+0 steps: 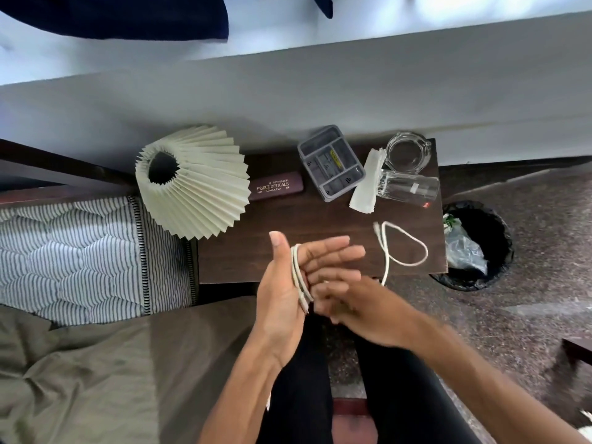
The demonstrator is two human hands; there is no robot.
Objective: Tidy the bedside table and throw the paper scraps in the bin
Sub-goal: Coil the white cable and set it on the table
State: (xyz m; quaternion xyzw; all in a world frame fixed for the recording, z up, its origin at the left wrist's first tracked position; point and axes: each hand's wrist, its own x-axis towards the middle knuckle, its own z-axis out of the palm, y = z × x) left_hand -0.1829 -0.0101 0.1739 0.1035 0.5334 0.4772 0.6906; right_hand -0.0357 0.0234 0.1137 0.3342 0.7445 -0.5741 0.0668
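The counter [288, 225], a dark wooden bedside top, stands against the white wall with a bed to its left. A white cable [400, 248] is the thing in hand: several turns of it are wound round the left hand [288, 283], whose fingers [333, 251] are stretched flat and open with the thumb up, while a loose loop of it lies on the counter just right of that hand and runs off the front edge. The right hand [355, 302] is blurred just beside the left palm; whether its fingers pinch the cable I cannot tell. Beyond the left hand, a pleated lamp shade [198, 184] lies tipped on its side at the counter's left end. To the shade's right lie a maroon spectacle case [275, 186], a grey divided tray [331, 161], a folded white paper [365, 187], and a tumbler [410, 185] on its side with a glass jug [407, 152] behind it. A black-lined bin [480, 245] stands on the floor right of the counter, holding crumpled plastic.
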